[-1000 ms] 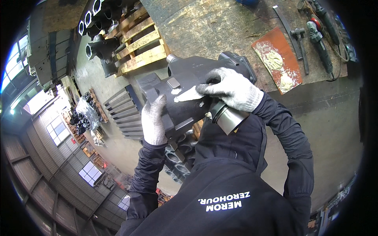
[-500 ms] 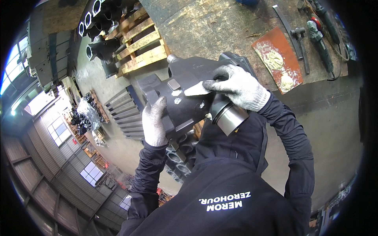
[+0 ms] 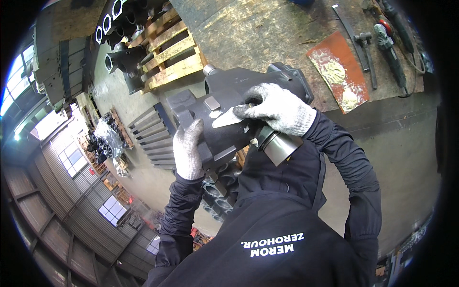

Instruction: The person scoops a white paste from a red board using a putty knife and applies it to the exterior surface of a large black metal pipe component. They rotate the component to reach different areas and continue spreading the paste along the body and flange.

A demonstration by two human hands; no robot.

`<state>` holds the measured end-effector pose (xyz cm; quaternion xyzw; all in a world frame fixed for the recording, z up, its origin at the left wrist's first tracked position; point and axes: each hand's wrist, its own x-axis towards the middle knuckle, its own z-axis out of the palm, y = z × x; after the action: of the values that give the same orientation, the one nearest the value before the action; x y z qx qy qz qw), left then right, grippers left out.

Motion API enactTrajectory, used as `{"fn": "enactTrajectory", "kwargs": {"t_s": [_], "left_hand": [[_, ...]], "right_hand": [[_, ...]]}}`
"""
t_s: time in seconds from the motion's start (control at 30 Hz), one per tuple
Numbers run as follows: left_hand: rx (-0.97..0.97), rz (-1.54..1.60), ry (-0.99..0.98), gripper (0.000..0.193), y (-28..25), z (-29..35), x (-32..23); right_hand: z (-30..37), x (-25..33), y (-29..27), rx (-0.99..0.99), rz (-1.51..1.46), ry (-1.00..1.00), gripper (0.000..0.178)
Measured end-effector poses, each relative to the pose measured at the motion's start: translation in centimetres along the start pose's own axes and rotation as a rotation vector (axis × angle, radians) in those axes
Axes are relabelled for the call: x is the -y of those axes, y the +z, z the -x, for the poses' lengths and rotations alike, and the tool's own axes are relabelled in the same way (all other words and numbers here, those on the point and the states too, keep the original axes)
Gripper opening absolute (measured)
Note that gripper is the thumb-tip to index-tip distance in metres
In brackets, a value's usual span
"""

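Note:
A large black metal casting (image 3: 229, 86) rests at the near edge of the workbench, with a bright machined pipe end (image 3: 282, 148) pointing toward me. My left hand (image 3: 188, 150), in a white and grey glove, grips the casting's left flange. Pinched in my gloved right hand (image 3: 282, 110) is a white putty spreader (image 3: 224, 118), its tip lying against the casting's upper face. Pale putty patches show beside that tip, close to a small raised rectangular pad (image 3: 211, 103). The fingertips of my left hand are partly hidden against the flange.
On the wooden workbench (image 3: 248, 28), an orange-brown board (image 3: 326, 48) carries cream putty (image 3: 333, 71). To its right lie a flat metal bar (image 3: 349, 31), a hammer (image 3: 367, 52) and an angle grinder (image 3: 391, 57). Wooden pallets (image 3: 174, 67) with more castings (image 3: 126, 60) stand at the left.
My right hand has slid left and slightly down over the casting, carrying the spreader across a putty patch near the raised pad. My left hand keeps its hold on the flange.

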<state>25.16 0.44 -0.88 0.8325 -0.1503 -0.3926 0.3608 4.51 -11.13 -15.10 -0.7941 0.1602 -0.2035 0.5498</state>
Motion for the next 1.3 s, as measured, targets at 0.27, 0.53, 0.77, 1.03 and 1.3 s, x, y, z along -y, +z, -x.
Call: {"fn": "enactTrajectory", "kwargs": {"t_s": [0.27, 0.53, 0.77, 1.03, 1.3], "left_hand": [[0.03, 0.018, -0.021, 0.037, -0.3, 0.0, 0.1], [0.022, -0.021, -0.02, 0.035, -0.5, 0.0, 0.3], [0.018, -0.013, -0.008, 0.034, -0.3, 0.2, 0.1], [0.008, -0.081, 0.016, 0.04, -0.1, 0.6, -0.1], [-0.011, -0.058, 0.005, 0.037, -0.5, 0.4, 0.5]], "right_hand": [[0.3, -0.5, -1.8, 0.063, -0.09, 0.179, 0.033], [1.0, -0.3, -0.8, -0.068, -0.054, -0.057, 0.067], [-1.0, -2.5, -0.3, -0.04, -0.099, -0.147, 0.054], [-1.5, -2.1, -0.2, -0.012, -0.125, -0.102, 0.044], [0.3, -2.4, -1.8, 0.028, -0.089, 0.062, 0.06]]}}
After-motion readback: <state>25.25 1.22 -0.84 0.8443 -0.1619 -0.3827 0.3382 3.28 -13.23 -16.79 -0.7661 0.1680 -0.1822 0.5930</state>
